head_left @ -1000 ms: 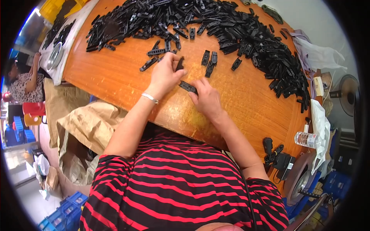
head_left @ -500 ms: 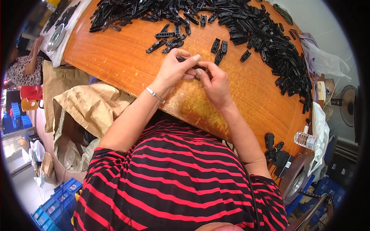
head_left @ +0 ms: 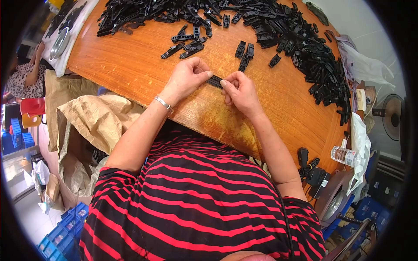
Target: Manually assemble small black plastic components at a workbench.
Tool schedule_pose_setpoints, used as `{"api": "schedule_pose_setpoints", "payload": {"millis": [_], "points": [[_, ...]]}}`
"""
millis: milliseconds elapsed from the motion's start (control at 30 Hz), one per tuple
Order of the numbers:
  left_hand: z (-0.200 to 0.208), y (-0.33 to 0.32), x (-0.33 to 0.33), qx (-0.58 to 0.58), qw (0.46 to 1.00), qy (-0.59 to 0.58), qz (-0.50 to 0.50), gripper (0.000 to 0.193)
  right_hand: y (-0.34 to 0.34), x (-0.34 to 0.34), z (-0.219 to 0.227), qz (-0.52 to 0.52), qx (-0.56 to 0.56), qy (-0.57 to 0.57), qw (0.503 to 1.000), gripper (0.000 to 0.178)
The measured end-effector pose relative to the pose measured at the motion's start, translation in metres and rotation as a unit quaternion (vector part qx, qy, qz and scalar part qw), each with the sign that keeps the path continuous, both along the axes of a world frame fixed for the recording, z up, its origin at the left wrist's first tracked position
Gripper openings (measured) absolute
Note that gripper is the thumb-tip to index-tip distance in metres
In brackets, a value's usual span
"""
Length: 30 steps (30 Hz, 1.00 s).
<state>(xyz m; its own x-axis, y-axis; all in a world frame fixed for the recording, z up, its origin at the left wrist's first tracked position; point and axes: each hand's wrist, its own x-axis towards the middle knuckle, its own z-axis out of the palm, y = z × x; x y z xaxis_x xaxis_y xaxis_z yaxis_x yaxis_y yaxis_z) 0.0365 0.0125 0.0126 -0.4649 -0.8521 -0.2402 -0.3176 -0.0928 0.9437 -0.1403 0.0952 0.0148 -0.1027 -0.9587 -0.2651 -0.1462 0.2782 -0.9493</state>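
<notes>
The left hand (head_left: 186, 79) had its fingers clamped on one end of a black part (head_left: 215, 81) over the desk (head_left: 283, 113); the right hand's (head_left: 244, 95) fingers pinched the other, so both tips were hidden. Round them, from ten o'clock past three, curved a heap of black pieces (head_left: 278, 27), cut off around twelve.

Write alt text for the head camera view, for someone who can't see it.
Left hand and right hand hold a black part between them over a wooden table. A big heap of similar parts arcs across the table's far side and down its right. Nearer, at right, are a clear bottle and a black adapter.
</notes>
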Motion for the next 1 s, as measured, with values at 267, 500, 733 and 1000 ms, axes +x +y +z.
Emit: {"api": "schedule_pose_setpoints", "payload": {"millis": [267, 500, 733, 1000], "points": [[-0.015, -0.001, 0.000, -0.055, 0.997, -0.047, 0.005, 0.019, -0.009, 0.001, -0.001, 0.001, 0.034, 0.038, 0.999, 0.017], [-0.012, -0.005, -0.001, -0.035, 0.989, -0.140, -0.019, 0.026, -0.021, -0.008, 0.008, 0.044, 0.116, 0.070, 0.990, 0.020], [0.001, -0.010, -0.005, -0.076, 0.972, -0.218, -0.040, 0.033, -0.033, -0.011, 0.017, 0.073, 0.149, 0.071, 0.984, 0.026], [0.010, 0.005, 0.001, -0.169, 0.941, -0.290, -0.035, 0.048, -0.013, -0.007, 0.013, 0.078, 0.109, 0.050, 0.990, 0.020]]}}
